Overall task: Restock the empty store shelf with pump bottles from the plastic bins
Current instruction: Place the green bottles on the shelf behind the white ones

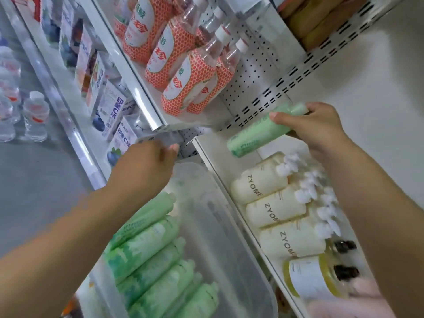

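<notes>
**Green bottle going onto the shelf**

Head view, the only one I have. I take the shelf as my landmark. My right hand is over its far end, fingers wrapped around a green bottle near its top, thumb across the front. The bottle is tilted, base toward the shelf's front edge, and I cannot tell whether it touches the shelf board yet.

Nearer along the shelf from it stand cream bottles with white pumps, and nearer again yellow bottles with dark pumps.

Just in front of the shelf's edge sits the clear bin, with more green bottles lying in rows on its left side. My left hand is above the bin's far end, beside the shelf's far corner; the fingers curl forward, and I see nothing in them, though blur hides the tips.

My judgement of the risks: the bottle is gripped high and slanted, so setting it down fast could land it on its base edge and topple it into the nearest cream bottle. The gap there looks tight, and my knuckles could clip the white pumps. The left hand, reaching blind, could knock the shelf corner.
</notes>
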A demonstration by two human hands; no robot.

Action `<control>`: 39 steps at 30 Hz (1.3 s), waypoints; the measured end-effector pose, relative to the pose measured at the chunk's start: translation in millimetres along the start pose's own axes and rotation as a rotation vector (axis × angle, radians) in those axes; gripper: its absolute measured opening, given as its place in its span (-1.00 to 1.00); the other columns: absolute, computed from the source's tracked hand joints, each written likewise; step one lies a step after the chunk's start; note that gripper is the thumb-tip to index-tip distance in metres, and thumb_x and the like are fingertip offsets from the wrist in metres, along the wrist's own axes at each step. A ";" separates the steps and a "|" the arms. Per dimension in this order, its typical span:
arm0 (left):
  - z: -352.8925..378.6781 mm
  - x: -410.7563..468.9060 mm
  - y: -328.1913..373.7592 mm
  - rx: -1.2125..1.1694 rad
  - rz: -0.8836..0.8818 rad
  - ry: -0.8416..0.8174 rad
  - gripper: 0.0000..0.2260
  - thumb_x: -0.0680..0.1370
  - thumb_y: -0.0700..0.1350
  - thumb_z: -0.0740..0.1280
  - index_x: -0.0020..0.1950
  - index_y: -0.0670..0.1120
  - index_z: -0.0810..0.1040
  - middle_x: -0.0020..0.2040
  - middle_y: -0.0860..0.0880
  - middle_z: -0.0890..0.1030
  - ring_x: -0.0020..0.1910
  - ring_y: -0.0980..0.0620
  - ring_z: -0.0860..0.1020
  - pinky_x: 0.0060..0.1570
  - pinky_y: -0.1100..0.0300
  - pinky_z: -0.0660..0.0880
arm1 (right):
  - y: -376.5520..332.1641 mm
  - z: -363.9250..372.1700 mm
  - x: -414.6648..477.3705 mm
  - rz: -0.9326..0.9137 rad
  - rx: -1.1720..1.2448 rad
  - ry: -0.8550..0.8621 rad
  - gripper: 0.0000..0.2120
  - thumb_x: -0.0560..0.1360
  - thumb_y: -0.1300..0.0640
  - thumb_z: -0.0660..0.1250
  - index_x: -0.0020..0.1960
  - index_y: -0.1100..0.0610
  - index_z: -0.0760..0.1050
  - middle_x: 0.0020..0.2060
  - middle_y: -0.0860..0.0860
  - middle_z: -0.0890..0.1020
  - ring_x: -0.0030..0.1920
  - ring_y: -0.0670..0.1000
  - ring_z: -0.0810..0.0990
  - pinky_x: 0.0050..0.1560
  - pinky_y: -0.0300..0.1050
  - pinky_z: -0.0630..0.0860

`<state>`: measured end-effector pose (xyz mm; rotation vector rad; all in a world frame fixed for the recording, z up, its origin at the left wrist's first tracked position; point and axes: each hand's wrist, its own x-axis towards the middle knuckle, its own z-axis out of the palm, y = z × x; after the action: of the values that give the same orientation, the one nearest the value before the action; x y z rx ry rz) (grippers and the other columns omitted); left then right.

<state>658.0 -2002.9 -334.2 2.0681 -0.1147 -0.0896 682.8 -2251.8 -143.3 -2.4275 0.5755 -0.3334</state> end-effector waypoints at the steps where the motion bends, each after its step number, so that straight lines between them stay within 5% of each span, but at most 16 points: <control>1: 5.7 2.5 0.9 0.015 0.035 0.005 -0.54 0.65 0.16 0.09 -0.26 -0.13 0.48 -0.32 -0.10 0.55 -0.27 -0.16 0.52 -0.18 0.03 0.51 | 5.1 4.6 17.9 0.021 -0.017 0.005 -0.56 0.23 -0.01 0.70 -0.01 0.14 0.64 -0.06 0.04 0.74 -0.04 0.02 0.75 0.09 0.04 0.68; 6: 24.8 17.1 6.1 0.011 0.104 0.008 -0.57 0.64 0.18 0.08 -0.27 -0.07 0.43 -0.39 -0.07 0.51 -0.31 -0.12 0.51 -0.20 -0.01 0.51 | 33.8 23.5 96.3 0.120 -0.080 0.032 -0.31 0.07 -0.09 0.73 0.10 0.18 0.64 0.01 0.06 0.73 -0.03 0.04 0.73 0.13 0.00 0.66; 10: 32.1 29.3 4.6 0.056 0.095 0.024 -0.57 0.64 0.18 0.04 -0.26 -0.07 0.39 -0.36 -0.06 0.50 -0.29 -0.11 0.49 -0.27 0.04 0.47 | 65.3 20.7 164.4 0.148 -0.187 0.017 0.33 -0.38 -0.36 0.67 0.30 0.21 0.56 0.13 0.09 0.69 0.03 0.07 0.72 0.15 0.04 0.65; 12: 36.9 33.1 3.7 0.074 0.082 0.028 -0.58 0.64 0.19 0.02 -0.25 -0.05 0.36 -0.35 -0.06 0.48 -0.28 -0.14 0.48 -0.30 0.05 0.44 | 80.5 18.1 196.8 0.167 -0.265 0.003 0.43 -0.42 -0.43 0.61 0.36 0.21 0.52 0.21 0.10 0.66 0.10 0.08 0.70 0.20 0.07 0.63; 17: 50.4 35.6 12.5 0.153 0.111 0.022 -0.57 0.64 0.22 -0.05 -0.20 -0.03 0.36 -0.37 0.01 0.44 -0.27 -0.12 0.51 -0.30 0.06 0.45 | 60.7 32.3 191.5 0.142 -0.457 0.031 0.21 -0.05 -0.50 0.58 0.39 0.19 0.47 0.20 0.05 0.64 0.02 0.04 0.70 0.15 -0.02 0.64; 20: 57.5 37.6 16.3 0.185 0.088 0.013 -0.58 0.65 0.22 -0.06 -0.14 -0.03 0.39 -0.35 0.02 0.45 -0.27 -0.11 0.51 -0.34 0.08 0.42 | 56.4 39.9 189.2 0.107 -0.553 0.063 -0.06 0.26 -0.36 0.56 0.43 0.16 0.40 0.26 0.07 0.59 -0.25 -0.02 0.69 -0.25 -0.14 0.59; 23: 61.6 38.0 17.5 0.217 0.079 0.003 -0.58 0.64 0.23 -0.08 -0.12 -0.02 0.39 -0.34 0.02 0.46 -0.27 -0.11 0.51 -0.34 0.09 0.42 | 58.3 38.9 194.9 0.109 -0.643 0.072 -0.07 0.38 -0.38 0.47 0.48 0.24 0.36 0.32 0.15 0.58 -0.37 -0.03 0.66 -0.39 -0.19 0.48; 26: 62.9 36.8 16.5 0.218 0.071 0.010 -0.57 0.64 0.23 -0.09 -0.15 -0.02 0.37 -0.35 0.01 0.46 -0.28 -0.11 0.52 -0.33 0.08 0.45 | 54.6 39.3 191.8 0.111 -0.657 0.046 -0.08 0.38 -0.39 0.45 0.42 0.29 0.37 0.18 0.17 0.66 -0.33 0.00 0.67 -0.39 -0.20 0.45; 31: 64.3 35.1 15.0 0.241 0.070 0.013 -0.57 0.64 0.23 -0.10 -0.19 -0.02 0.33 -0.36 0.01 0.44 -0.34 -0.11 0.46 -0.36 0.10 0.34 | 55.7 37.1 189.1 0.098 -0.661 -0.018 -0.02 0.34 -0.29 0.55 0.51 0.20 0.20 0.36 0.14 0.50 -0.22 0.03 0.73 -0.31 -0.17 0.58; 36: 65.2 33.3 15.3 0.263 0.076 0.023 -0.57 0.65 0.22 -0.10 -0.17 -0.01 0.35 -0.34 0.02 0.46 -0.34 -0.07 0.45 -0.35 0.12 0.35 | 62.8 30.9 190.3 0.163 -0.595 -0.010 0.04 0.27 -0.37 0.56 0.45 0.30 0.35 -0.21 0.08 0.65 -0.29 -0.02 0.73 -0.18 -0.16 0.63; 39: 64.2 35.4 15.8 0.244 0.071 0.030 -0.56 0.64 0.23 -0.10 -0.20 -0.02 0.35 -0.35 0.02 0.46 -0.33 -0.08 0.47 -0.34 0.11 0.37 | 68.9 30.6 194.0 0.145 -0.552 0.009 0.03 0.25 -0.38 0.56 0.42 0.31 0.40 -0.28 0.08 0.64 -0.31 -0.02 0.73 -0.15 -0.14 0.65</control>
<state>685.2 -2070.5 -351.6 2.3056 -0.1888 -0.0001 841.3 -2378.1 -190.8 -2.8823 0.9434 -0.1329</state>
